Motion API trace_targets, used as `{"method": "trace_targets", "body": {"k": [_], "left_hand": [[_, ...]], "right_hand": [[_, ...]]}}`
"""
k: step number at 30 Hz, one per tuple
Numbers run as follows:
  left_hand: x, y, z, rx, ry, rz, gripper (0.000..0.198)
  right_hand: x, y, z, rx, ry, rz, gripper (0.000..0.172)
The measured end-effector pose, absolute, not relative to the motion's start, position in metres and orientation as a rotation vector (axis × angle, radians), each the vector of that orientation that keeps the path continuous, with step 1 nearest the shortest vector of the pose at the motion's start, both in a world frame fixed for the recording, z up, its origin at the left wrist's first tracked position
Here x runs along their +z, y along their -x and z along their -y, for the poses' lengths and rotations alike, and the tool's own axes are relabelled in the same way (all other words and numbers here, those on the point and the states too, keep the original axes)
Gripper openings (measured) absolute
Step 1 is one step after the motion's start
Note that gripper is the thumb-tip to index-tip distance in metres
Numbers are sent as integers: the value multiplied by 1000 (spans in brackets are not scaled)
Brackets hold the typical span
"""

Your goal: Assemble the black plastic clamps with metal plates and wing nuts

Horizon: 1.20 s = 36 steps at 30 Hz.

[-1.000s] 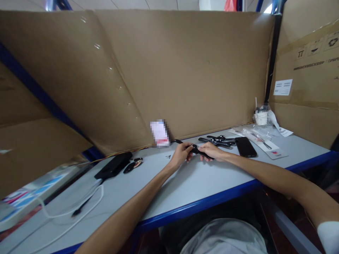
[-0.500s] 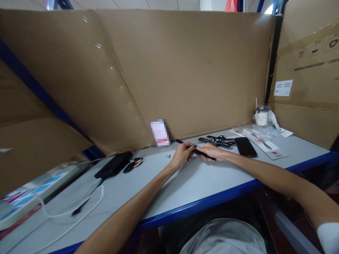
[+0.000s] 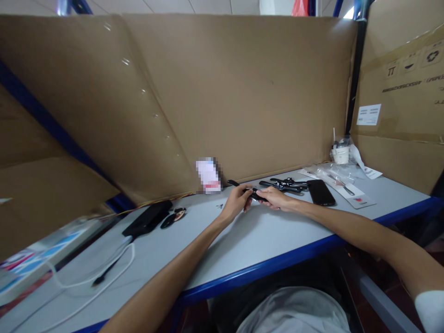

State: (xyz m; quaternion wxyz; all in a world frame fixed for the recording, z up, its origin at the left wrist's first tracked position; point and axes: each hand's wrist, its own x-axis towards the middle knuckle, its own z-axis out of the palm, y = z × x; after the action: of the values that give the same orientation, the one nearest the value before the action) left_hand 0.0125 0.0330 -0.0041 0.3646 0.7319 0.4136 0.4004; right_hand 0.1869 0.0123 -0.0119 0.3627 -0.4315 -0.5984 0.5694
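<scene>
Both hands hold a black spokeshave [image 3: 258, 196] just above the table. My left hand [image 3: 238, 200] is closed around its left part, and one dark handle end sticks out beyond the fingers. On the other side, my right hand [image 3: 275, 198] grips close to the tool's middle and hides most of that end. Similar black spokeshaves [image 3: 285, 186] lie together to the right, behind my right hand. A few tiny metal pieces [image 3: 219, 206], too small to name, rest left of my left hand.
A black phone [image 3: 321, 192] lies right of the spokeshaves, beside plastic packaging [image 3: 347, 187] and a bagged cup [image 3: 341, 154]. A blurred-out upright screen [image 3: 208, 175] leans against the cardboard wall [image 3: 243, 92]. Leftward are a black case [image 3: 148, 219], sunglasses [image 3: 169, 219] and white cables [image 3: 130, 259].
The right end of the spokeshave, visible below my right hand before, is now hidden. My right hand has turned slightly on the tool, and its left handle sticks out more.
</scene>
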Motion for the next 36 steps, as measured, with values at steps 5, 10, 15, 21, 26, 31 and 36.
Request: {"method": "trace_targets", "body": {"k": [5,10,15,21,26,31,36], "left_hand": [[0,-2,-29,1364,-2414,-1411,39],[-24,1,-40,894,-2844,-1273,44],[-56,-3,-58,416,-2810,-1199,62],[-55,-7,-61,380,-2776,-1194,71],[-41,-30,-40,419,-2846,-934,74],[-39,-43,-36,218,-2852,-851,69],[-42,-73,-37,371,-2938,-735,60]], "right_hand": [[-10,-189,-18,1209,1212,1345,40],[2,-202,-21,1100,1181,1191,41],[5,-205,-22,1134,1130,1174,41],[5,-205,-23,1154,1127,1162,41],[10,-206,-23,1130,1136,1142,40],[13,-206,-23,1139,1138,1136,42],[17,-207,-22,1122,1155,1105,41]]}}
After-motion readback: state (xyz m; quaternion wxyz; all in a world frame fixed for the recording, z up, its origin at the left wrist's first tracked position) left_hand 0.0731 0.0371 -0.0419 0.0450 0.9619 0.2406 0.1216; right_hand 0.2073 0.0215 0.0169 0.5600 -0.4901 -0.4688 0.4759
